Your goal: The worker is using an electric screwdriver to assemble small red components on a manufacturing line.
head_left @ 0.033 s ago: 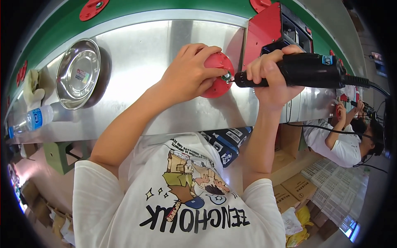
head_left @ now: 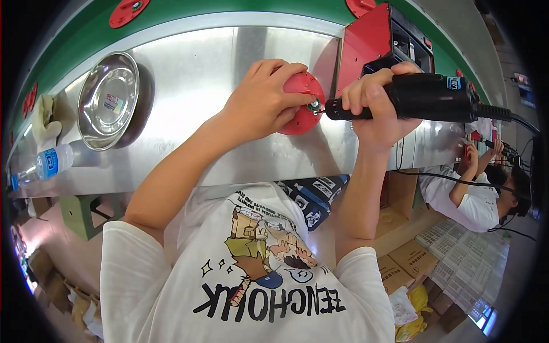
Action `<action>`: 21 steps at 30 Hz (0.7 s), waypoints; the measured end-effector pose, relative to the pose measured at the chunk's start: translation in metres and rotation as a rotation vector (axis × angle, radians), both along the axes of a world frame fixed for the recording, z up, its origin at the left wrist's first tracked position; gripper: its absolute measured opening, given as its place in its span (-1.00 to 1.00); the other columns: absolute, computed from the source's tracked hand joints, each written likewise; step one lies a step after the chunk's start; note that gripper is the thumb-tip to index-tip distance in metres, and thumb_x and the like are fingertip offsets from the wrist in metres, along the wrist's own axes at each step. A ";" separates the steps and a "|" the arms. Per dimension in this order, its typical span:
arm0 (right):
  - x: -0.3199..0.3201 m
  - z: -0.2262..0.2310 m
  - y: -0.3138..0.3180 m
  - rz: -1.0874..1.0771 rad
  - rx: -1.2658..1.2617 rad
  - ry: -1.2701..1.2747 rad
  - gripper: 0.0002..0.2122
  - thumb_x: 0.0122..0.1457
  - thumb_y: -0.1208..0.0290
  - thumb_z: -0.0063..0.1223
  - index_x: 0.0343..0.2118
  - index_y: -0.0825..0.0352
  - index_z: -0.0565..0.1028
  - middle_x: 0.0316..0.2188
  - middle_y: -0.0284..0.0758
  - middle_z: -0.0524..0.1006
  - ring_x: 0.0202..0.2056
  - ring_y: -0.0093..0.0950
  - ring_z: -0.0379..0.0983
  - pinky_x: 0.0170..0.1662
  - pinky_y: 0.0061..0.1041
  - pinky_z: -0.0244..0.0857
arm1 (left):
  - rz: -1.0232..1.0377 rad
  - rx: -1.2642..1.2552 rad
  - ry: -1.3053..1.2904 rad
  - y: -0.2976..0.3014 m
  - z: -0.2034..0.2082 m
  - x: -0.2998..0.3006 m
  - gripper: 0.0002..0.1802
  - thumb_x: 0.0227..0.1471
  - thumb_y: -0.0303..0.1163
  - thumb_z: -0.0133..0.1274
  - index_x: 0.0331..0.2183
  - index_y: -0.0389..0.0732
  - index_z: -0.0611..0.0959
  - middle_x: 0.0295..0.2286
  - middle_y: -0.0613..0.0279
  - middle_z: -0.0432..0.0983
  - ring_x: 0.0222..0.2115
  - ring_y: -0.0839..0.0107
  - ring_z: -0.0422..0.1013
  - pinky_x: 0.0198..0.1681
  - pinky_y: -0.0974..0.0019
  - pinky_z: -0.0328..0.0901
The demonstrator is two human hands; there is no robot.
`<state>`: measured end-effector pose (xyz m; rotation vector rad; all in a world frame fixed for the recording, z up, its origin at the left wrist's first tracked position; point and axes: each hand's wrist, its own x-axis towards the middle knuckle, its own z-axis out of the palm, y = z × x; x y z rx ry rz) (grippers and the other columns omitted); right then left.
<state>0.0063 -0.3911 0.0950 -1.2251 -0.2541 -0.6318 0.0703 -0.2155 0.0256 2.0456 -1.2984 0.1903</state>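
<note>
A round red part (head_left: 303, 123) with a small green and silver piece set in its middle is gripped by my left hand (head_left: 264, 103). The fingers of that hand curl over the part's far and near sides, and the index finger reaches toward its centre. My right hand (head_left: 377, 108) is wrapped round a black electric screwdriver (head_left: 432, 97), held nearly level. Its tip points left and meets the red part close to the centre piece. My left fingers hide the part's left side.
A red and black machine (head_left: 369, 43) stands at the back right. On the left are a steel bowl (head_left: 87, 117), a water bottle (head_left: 50, 163) and a glove (head_left: 44, 123). More red parts (head_left: 128, 11) lie on the green belt (head_left: 229, 7). A co-worker (head_left: 474, 194) is at far right.
</note>
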 end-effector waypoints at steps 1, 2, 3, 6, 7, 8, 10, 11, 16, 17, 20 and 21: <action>0.001 -0.001 0.000 0.026 0.044 0.000 -0.66 0.04 0.79 -0.03 -0.11 0.45 0.27 -0.64 -0.27 0.44 -0.71 -0.53 0.31 -0.57 -0.41 0.32 | 0.007 -0.006 -0.003 0.001 -0.001 0.000 -0.61 -0.26 -0.42 0.20 -0.25 0.09 0.73 -0.03 0.19 0.40 -0.02 0.05 0.27 0.08 0.09 0.17; 0.000 -0.001 0.000 0.026 0.042 0.001 -0.66 0.04 0.79 -0.03 -0.11 0.45 0.27 -0.64 -0.27 0.44 -0.71 -0.53 0.31 -0.57 -0.41 0.32 | 0.008 -0.016 -0.011 0.000 -0.001 0.000 -0.61 -0.26 -0.42 0.21 -0.25 0.09 0.73 -0.03 0.20 0.40 -0.02 0.05 0.27 0.08 0.09 0.16; -0.001 -0.001 -0.001 0.021 0.036 0.012 -0.67 0.04 0.79 -0.03 -0.10 0.44 0.27 -0.64 -0.27 0.44 -0.71 -0.52 0.30 -0.57 -0.40 0.32 | 0.008 -0.018 -0.010 0.000 -0.001 0.000 -0.61 -0.26 -0.42 0.21 -0.25 0.09 0.73 -0.03 0.20 0.40 -0.02 0.05 0.27 0.08 0.09 0.16; 0.000 -0.005 -0.001 0.015 0.042 0.037 -0.67 0.05 0.78 -0.05 -0.10 0.44 0.26 -0.64 -0.27 0.43 -0.71 -0.52 0.30 -0.57 -0.39 0.31 | 0.010 -0.012 -0.016 0.000 -0.001 0.000 -0.61 -0.26 -0.42 0.20 -0.25 0.10 0.73 -0.03 0.21 0.40 -0.02 0.05 0.27 0.08 0.09 0.17; 0.000 -0.006 -0.001 0.009 0.050 0.048 -0.67 0.06 0.78 -0.05 -0.10 0.44 0.26 -0.64 -0.27 0.43 -0.70 -0.52 0.30 -0.58 -0.38 0.31 | -0.005 0.008 -0.003 0.000 0.001 0.001 -0.60 -0.25 -0.44 0.19 -0.23 0.06 0.72 0.01 0.16 0.38 0.00 0.03 0.26 0.09 0.07 0.17; 0.000 -0.007 -0.001 0.011 0.052 0.050 -0.67 0.06 0.78 -0.05 -0.10 0.44 0.26 -0.64 -0.27 0.43 -0.70 -0.52 0.30 -0.58 -0.38 0.31 | -0.020 0.029 0.011 0.001 0.002 0.001 -0.58 -0.23 -0.46 0.17 -0.20 0.03 0.71 0.05 0.11 0.35 0.02 0.01 0.25 0.10 0.05 0.17; 0.000 -0.007 -0.002 0.025 -0.056 0.065 -0.63 0.02 0.70 0.02 -0.08 0.32 0.28 -0.59 -0.30 0.38 -0.71 -0.49 0.27 -0.58 -0.38 0.28 | 0.001 0.015 0.001 0.001 -0.001 0.001 -0.59 -0.25 -0.44 0.19 -0.23 0.06 0.72 0.01 0.16 0.37 0.00 0.03 0.26 0.09 0.07 0.17; -0.001 -0.009 -0.001 0.023 -0.055 0.066 -0.63 0.02 0.70 0.02 -0.08 0.32 0.28 -0.59 -0.30 0.38 -0.71 -0.49 0.27 -0.58 -0.38 0.28 | 0.018 -0.001 -0.011 0.001 -0.002 0.000 -0.60 -0.27 -0.43 0.21 -0.25 0.10 0.73 -0.03 0.21 0.40 -0.02 0.06 0.27 0.09 0.09 0.16; -0.010 -0.024 0.007 -0.042 -0.202 -0.018 -0.66 -0.01 0.77 0.06 -0.17 0.35 0.30 -0.58 -0.32 0.40 -0.65 -0.51 0.31 -0.51 -0.45 0.31 | -0.007 0.003 -0.013 -0.004 0.002 -0.002 -0.58 -0.27 -0.43 0.22 -0.23 0.08 0.72 -0.01 0.15 0.39 -0.01 0.03 0.26 0.10 0.07 0.16; -0.012 -0.022 0.007 -0.071 -0.215 -0.025 -0.66 -0.01 0.77 0.06 -0.17 0.35 0.30 -0.58 -0.32 0.40 -0.65 -0.51 0.31 -0.51 -0.45 0.31 | -0.027 0.007 -0.017 -0.007 0.004 -0.001 -0.58 -0.26 -0.43 0.22 -0.21 0.07 0.72 0.00 0.11 0.38 0.00 0.01 0.26 0.10 0.06 0.15; -0.015 -0.021 0.010 -0.161 -0.455 0.081 -0.75 -0.01 0.72 0.11 -0.25 0.37 0.38 -0.52 -0.40 0.45 -0.50 -0.61 0.38 -0.37 -0.58 0.32 | -0.048 0.019 -0.053 -0.005 0.003 0.002 -0.59 -0.22 -0.45 0.19 -0.20 0.04 0.71 0.01 0.03 0.36 0.02 -0.04 0.25 0.11 0.01 0.14; -0.013 -0.022 0.012 -0.205 -0.366 0.115 -0.76 -0.02 0.70 0.14 -0.27 0.37 0.42 -0.50 -0.42 0.46 -0.45 -0.64 0.39 -0.34 -0.62 0.31 | -0.064 0.044 -0.057 -0.005 0.006 0.002 -0.59 -0.21 -0.46 0.19 -0.19 0.02 0.70 0.02 0.01 0.35 0.03 -0.05 0.24 0.11 -0.01 0.13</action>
